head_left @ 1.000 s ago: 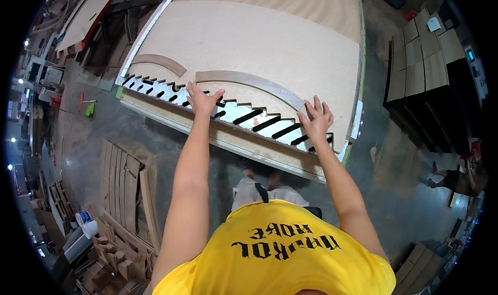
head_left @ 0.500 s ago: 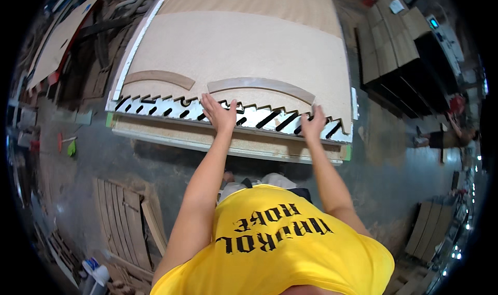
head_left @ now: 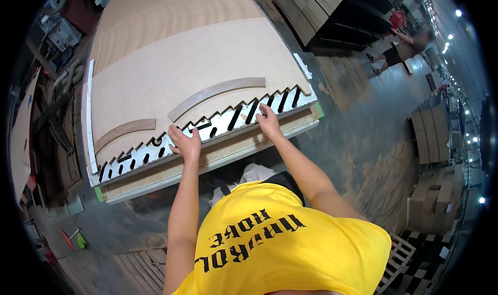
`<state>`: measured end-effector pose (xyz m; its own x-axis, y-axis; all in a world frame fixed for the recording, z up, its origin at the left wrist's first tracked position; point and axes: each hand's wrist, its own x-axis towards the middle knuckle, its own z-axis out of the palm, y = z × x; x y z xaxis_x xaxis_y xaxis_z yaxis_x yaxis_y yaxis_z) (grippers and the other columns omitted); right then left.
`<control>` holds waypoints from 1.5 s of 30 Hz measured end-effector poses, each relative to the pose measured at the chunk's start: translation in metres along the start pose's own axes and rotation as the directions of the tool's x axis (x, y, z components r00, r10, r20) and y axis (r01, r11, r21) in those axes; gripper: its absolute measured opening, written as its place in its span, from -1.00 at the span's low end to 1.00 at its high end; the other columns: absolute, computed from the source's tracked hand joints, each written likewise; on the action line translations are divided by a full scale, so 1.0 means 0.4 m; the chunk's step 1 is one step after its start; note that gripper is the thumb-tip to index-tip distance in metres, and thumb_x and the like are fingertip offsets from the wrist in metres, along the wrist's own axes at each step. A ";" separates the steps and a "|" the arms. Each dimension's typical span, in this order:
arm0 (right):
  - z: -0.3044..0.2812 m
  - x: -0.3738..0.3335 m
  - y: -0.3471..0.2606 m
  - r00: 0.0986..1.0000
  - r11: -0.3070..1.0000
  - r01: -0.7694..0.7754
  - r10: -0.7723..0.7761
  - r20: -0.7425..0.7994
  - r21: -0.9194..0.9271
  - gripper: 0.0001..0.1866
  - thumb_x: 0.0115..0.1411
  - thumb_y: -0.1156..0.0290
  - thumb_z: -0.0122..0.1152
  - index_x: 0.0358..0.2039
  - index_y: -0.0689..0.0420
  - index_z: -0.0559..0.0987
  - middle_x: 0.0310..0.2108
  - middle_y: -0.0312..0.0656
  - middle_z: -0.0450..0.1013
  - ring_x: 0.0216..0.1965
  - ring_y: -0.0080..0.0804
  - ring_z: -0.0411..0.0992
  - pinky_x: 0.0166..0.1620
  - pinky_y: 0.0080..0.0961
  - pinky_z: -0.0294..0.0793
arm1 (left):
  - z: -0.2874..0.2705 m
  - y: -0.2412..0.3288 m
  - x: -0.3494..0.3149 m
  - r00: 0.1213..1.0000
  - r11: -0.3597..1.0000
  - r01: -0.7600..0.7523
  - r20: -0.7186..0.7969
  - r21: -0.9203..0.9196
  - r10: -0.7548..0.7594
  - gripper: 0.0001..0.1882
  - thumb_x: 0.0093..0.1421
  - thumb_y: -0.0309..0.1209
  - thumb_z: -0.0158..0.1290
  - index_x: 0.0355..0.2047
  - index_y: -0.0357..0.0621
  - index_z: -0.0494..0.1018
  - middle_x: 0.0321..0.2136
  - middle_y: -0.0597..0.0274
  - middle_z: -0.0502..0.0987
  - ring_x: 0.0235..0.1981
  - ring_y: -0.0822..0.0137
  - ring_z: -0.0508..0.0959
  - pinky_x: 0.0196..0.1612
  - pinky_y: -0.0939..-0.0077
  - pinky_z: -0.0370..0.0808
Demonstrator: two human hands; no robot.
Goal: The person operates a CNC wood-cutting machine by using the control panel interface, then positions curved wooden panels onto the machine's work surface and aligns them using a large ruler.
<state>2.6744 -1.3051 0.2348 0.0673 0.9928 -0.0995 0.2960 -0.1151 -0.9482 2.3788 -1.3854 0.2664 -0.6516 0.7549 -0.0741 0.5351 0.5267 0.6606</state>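
- Okay, nearest: your yellow shirt (head_left: 290,243), both bare forearms reaching out past it.
- Your left hand (head_left: 185,143) sits on the white sawtooth strip (head_left: 223,123), fingers spread, thumb apart, nothing clasped.
- Your right hand (head_left: 268,122) is further along the same strip, fingers loosely bent, thumb apart, no object in its grasp; exact fingertip pressure, can't tell.
- Key relation: longer curved piece (head_left: 215,90) lies just beyond the strip, ahead of both hands. Long axis slants from near-left to far-right, roughly along the toothed edge, bowing away from you. Left hand is nearer, fingertips just beside its left end; right hand is short of its right end.
- Shorter curved piece (head_left: 124,129) lies further left, apart from your left hand, same general slant.
- Surface: pale board (head_left: 155,90) under both pieces, tan wavy-marked area (head_left: 171,22) behind, white edging (head_left: 90,113) down the left side.
- Room: grey dusty floor (head_left: 353,134), green tool (head_left: 81,241) lower left, stacked boxes (head_left: 433,201) right; beyond, a black-sided panel stack (head_left: 306,9) and a co-worker (head_left: 407,48), blurry.
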 end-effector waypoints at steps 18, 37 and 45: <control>-0.111 0.089 -0.056 0.917 0.572 -0.369 0.353 0.186 0.733 -0.01 0.12 0.68 0.03 0.53 0.07 -0.14 -0.01 -0.02 0.47 -0.23 -0.38 0.47 -0.23 -0.53 0.47 | -0.006 -0.013 -0.012 0.996 0.963 -0.090 0.050 0.256 0.080 -0.01 0.15 -0.13 0.21 0.44 -0.32 -0.02 0.48 -0.05 -0.06 0.51 0.02 -0.10 0.42 -0.28 -0.16; -0.138 0.153 -0.017 0.874 0.107 -0.378 0.368 0.317 0.920 0.03 0.06 0.70 -0.06 0.55 -0.10 -0.13 -0.22 -0.23 0.41 -0.27 -0.43 0.38 -0.19 -0.40 0.41 | 0.019 -0.013 0.001 0.997 0.964 -0.072 0.028 0.255 0.067 0.02 0.15 -0.12 0.22 0.44 -0.37 -0.05 0.47 -0.16 -0.07 0.49 -0.11 -0.07 0.44 -0.07 -0.08; -0.155 0.156 -0.006 0.850 0.159 -0.437 0.395 0.349 0.885 -0.09 0.15 0.66 -0.02 0.51 -0.18 0.03 -0.15 -0.26 0.43 -0.23 -0.45 0.42 -0.13 -0.40 0.43 | 0.020 -0.008 -0.003 0.997 0.969 -0.079 0.011 0.236 0.079 0.01 0.14 -0.14 0.24 0.43 -0.37 -0.01 0.45 -0.16 -0.01 0.49 -0.09 -0.05 0.41 -0.12 -0.04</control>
<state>2.7370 -1.2451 0.2496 -0.1582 0.8105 -0.5640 -0.8258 -0.4217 -0.3743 2.3823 -1.3850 0.2583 -0.6014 0.7984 -0.0295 0.6967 0.5422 0.4696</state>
